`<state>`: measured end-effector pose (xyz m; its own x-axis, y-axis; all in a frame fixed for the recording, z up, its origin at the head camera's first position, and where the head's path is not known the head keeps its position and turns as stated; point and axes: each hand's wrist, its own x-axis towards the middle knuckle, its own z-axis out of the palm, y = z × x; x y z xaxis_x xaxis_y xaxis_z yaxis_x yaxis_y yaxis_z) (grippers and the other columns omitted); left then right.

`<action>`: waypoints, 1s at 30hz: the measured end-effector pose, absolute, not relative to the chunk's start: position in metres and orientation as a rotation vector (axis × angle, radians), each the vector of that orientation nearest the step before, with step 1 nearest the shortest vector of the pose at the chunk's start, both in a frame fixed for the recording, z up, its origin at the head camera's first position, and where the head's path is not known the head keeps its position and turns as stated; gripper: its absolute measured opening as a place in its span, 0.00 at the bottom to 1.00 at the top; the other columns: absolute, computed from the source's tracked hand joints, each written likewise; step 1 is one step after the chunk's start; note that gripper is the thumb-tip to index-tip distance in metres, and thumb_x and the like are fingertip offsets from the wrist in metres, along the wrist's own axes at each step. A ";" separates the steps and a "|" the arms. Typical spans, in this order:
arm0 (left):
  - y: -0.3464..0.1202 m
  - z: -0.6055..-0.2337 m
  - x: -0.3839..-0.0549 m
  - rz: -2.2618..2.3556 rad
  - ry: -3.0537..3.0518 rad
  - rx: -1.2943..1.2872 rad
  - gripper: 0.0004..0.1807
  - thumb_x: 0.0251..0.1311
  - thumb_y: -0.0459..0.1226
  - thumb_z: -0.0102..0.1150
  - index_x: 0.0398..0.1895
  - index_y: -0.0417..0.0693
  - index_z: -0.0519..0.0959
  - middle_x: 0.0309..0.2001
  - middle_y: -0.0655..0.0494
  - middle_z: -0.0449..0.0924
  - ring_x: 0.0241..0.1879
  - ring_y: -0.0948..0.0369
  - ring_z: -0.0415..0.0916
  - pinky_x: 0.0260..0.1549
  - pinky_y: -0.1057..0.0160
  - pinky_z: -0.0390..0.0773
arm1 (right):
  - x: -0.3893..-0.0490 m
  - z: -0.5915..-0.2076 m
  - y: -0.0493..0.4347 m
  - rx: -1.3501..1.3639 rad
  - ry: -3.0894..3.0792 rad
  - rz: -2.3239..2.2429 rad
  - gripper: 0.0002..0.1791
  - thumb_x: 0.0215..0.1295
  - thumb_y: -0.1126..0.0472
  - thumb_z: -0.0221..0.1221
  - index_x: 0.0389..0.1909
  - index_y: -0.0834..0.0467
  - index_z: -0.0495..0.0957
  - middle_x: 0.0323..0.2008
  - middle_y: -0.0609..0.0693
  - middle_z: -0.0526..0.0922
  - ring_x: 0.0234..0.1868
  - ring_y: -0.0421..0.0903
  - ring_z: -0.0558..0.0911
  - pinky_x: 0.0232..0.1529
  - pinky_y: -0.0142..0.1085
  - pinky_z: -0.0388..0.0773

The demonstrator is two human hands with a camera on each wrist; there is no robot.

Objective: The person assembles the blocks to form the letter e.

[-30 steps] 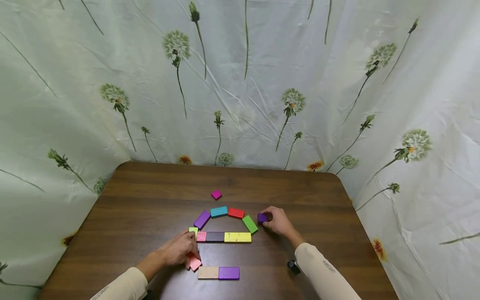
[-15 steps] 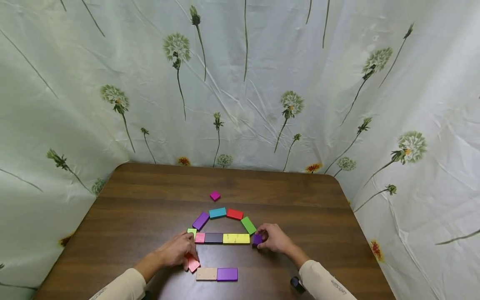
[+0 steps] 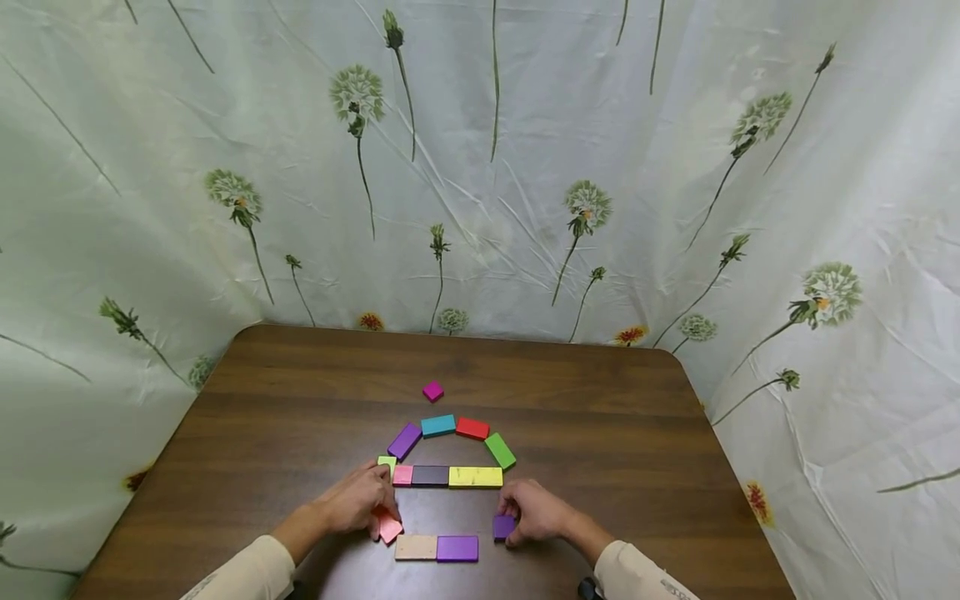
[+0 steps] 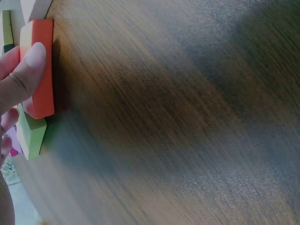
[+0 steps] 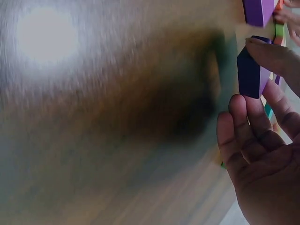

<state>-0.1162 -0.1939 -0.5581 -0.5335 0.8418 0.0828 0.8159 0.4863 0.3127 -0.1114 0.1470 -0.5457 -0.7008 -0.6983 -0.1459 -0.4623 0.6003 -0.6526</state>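
Observation:
My left hand (image 3: 358, 502) grips a salmon-pink block (image 3: 389, 528) at the left of the layout. In the left wrist view, its thumb lies on that block's face, and a light green block (image 4: 33, 136) adjoins its end. My right hand (image 3: 542, 510) pinches a small dark purple block (image 3: 503, 527) between thumb and fingers; the right wrist view shows its other fingers extended below the block. Left of the dark purple block, with a gap between, a beige block (image 3: 416, 547) and a bright purple block (image 3: 457, 547) lie end to end.
Purple (image 3: 405, 441), teal (image 3: 438, 426), red (image 3: 472, 428) and green (image 3: 500, 451) blocks form an arch. Beneath it run pink (image 3: 402, 476), black (image 3: 431, 476) and yellow (image 3: 476, 477) blocks. A magenta block (image 3: 432, 391) lies beyond, on the wooden table (image 3: 300, 375). Flowered cloth (image 3: 480, 167) hangs behind.
My right hand has brought the dark purple block from right of the green block toward me, past the yellow block's end, to near the bright purple block. The left hand keeps its place.

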 end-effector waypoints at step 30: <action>-0.195 -0.559 -0.116 0.477 2.663 1.484 0.16 0.34 0.48 0.74 0.32 0.61 0.88 0.30 0.77 0.82 0.34 0.70 0.64 0.37 0.66 0.61 | -0.089 -0.552 0.129 -0.977 2.524 -0.693 0.18 0.32 0.59 0.77 0.26 0.49 0.78 0.23 0.33 0.69 0.26 0.26 0.67 0.36 0.27 0.57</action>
